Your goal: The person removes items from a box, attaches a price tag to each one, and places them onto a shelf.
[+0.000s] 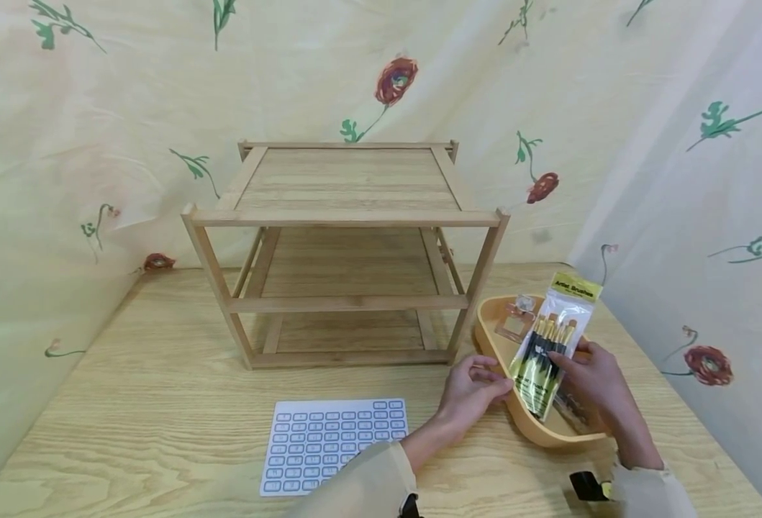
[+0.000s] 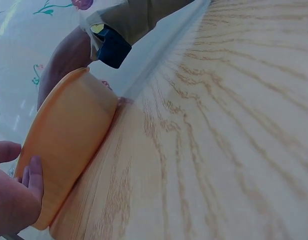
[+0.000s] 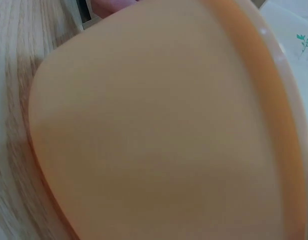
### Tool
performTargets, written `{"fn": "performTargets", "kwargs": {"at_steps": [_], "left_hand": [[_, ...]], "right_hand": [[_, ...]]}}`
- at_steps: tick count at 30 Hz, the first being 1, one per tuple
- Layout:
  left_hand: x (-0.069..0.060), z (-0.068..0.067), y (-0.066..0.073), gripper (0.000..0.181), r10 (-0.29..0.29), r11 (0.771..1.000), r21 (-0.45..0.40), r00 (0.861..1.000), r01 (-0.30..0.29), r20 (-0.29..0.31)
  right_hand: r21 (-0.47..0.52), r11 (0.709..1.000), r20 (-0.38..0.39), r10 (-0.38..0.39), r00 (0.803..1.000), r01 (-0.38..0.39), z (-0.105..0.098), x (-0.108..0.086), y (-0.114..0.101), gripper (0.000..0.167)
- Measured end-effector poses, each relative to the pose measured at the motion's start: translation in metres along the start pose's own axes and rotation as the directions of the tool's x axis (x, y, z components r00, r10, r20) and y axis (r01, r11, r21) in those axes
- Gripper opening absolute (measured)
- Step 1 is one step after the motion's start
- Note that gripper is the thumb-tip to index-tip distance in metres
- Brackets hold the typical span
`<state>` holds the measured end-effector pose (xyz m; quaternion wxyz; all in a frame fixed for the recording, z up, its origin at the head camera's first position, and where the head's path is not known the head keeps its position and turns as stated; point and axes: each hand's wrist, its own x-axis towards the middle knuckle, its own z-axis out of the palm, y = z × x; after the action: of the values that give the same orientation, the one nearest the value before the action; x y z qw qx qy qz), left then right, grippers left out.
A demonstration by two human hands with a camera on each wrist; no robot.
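Note:
A clear pack of artist brushes (image 1: pixel 554 338) with a yellow-green header leans inside a yellow-orange plastic bin (image 1: pixel 536 434) on the right of the table. My right hand (image 1: pixel 597 381) pinches the pack's right side, thumb on its front; the other fingers are mostly hidden behind it. At the bin's left side is my left hand (image 1: pixel 471 392), its fingertips at the rim and outer wall. The left wrist view shows the left hand's fingers (image 2: pixel 36 175) against the bin's outside. Bin wall (image 3: pixel 159 120) fills most of the right wrist view, hiding the right hand's grip.
A wooden tiered rack (image 1: pixel 348 302) stands at the table's middle back. In front of it lies a white sheet (image 1: pixel 335 439) printed with small blue-framed boxes, partly covered by the left sleeve. Inside the bin are a clear-and-brown item (image 1: pixel 515 321) and another clear package (image 1: pixel 571 411).

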<state>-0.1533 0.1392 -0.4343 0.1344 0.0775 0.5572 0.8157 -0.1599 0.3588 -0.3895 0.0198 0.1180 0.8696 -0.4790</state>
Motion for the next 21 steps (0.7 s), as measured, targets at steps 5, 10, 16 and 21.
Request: {"fn": "performTargets", "kwargs": {"at_steps": [5, 10, 16, 21], "left_hand": [[-0.0003, 0.0024, 0.0001, 0.029, 0.006, 0.998, 0.059, 0.999, -0.003, -0.040], [-0.0009, 0.0029, -0.0001, 0.029, 0.013, 0.996, 0.086, 0.999, -0.009, -0.048], [-0.0003, 0.0033, -0.0009, 0.029, 0.026, 0.996, 0.087, 0.999, -0.022, -0.042], [-0.0003, 0.0037, -0.0021, 0.026, 0.027, 0.999, 0.048, 0.999, -0.025, -0.040]], "right_hand": [[-0.016, 1.000, -0.004, -0.003, 1.000, 0.003, 0.0007, 0.0000, 0.0009, 0.067], [-0.036, 0.999, -0.008, 0.001, 1.000, -0.001, 0.0013, 0.0012, 0.0018, 0.066], [-0.038, 0.999, -0.016, -0.010, 1.000, 0.009, 0.0019, 0.0032, 0.0033, 0.063], [-0.031, 0.999, -0.012, -0.008, 1.000, 0.008, 0.0023, 0.0024, 0.0032, 0.061]]}}
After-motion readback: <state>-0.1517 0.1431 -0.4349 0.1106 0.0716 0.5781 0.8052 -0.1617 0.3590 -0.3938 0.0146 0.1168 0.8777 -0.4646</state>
